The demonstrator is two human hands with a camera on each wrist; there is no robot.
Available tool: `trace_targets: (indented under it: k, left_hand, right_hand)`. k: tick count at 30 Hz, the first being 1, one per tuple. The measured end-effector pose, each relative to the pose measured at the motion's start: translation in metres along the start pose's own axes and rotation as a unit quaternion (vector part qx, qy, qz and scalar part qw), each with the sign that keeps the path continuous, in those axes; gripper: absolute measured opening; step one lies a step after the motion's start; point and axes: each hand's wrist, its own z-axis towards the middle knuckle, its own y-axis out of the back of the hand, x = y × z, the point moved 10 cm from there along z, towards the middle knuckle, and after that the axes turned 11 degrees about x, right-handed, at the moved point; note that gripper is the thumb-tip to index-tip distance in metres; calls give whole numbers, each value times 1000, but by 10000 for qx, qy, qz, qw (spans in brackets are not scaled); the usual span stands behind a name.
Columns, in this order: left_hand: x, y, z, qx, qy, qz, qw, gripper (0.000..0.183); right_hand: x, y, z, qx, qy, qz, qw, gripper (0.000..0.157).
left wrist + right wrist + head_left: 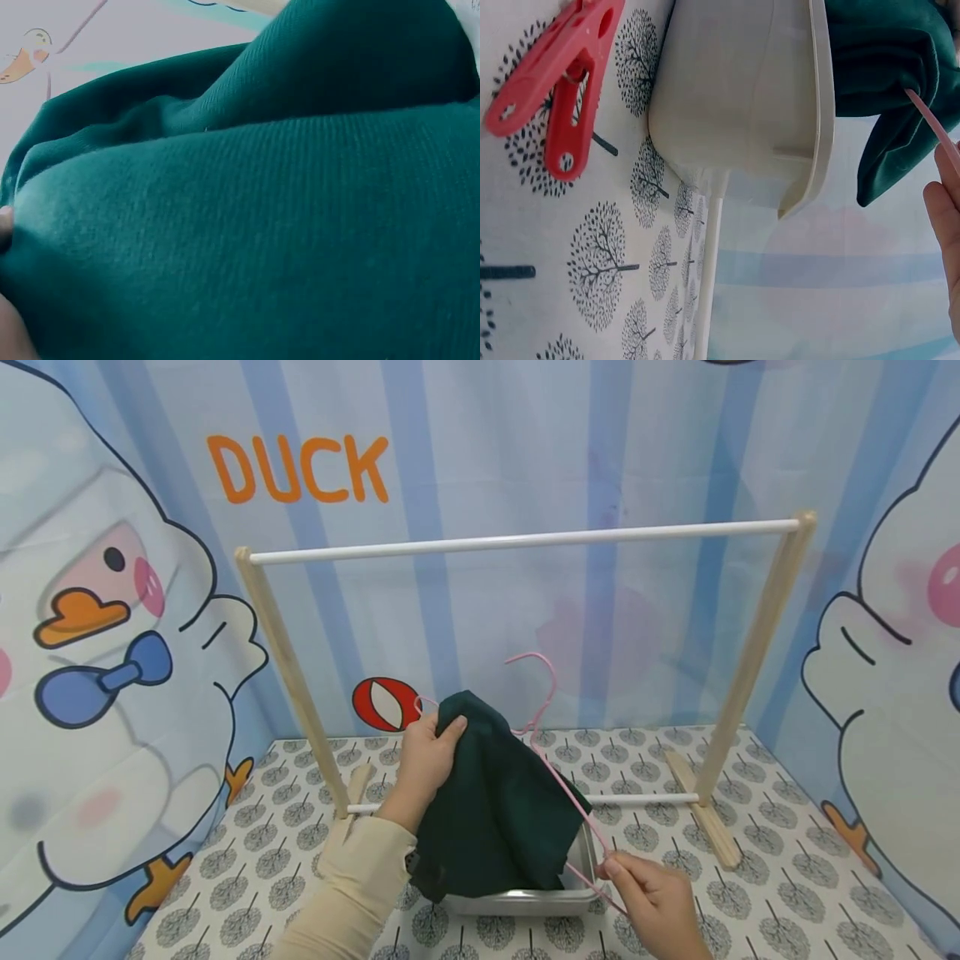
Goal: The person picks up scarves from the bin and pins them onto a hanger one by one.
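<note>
Grips the dark green cloth (502,810) near its upper left edge with the left hand (429,756), above the tray (517,902). Pinches the pink hanger (561,782) near one end with the right hand (652,897), just beside the tray's right wall. Drapes the cloth in loose folds over the tray, hiding much of the tray's inside. Looks soft, light and limp, with fine ribbing up close; likely slumps wherever unsupported, but seems hard to damage. Probably handles best by two upper edges, spread apart above the tray. As thin wire, probably turns easily under a one-ended pinch; likely steadier near the hook, above the tray. Includes a red clothes peg (592,52) near the tray, on the patterned tablecloth (547,225).
</note>
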Motion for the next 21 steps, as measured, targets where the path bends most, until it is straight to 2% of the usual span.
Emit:
trace_targets:
  k: [4,7,16,21]
  left_hand:
    - [10,-7,-4,69,244,-202,9995,29]
    - [14,-10,-5,88,263,-248,9993,28]
    - [22,-20,-7,137,188,-174,9996,23]
    - [23,-21,-5,81,153,-128,9998,18]
  right_hand:
    - [5,2,-2,-50,573,-146,9982,27]
    - [8,3,-2,-55,886,-188,9959,29]
    - [14,3,-3,8,874,-199,9960,29]
    - [22,5,-2,1,1189,-200,9927,28]
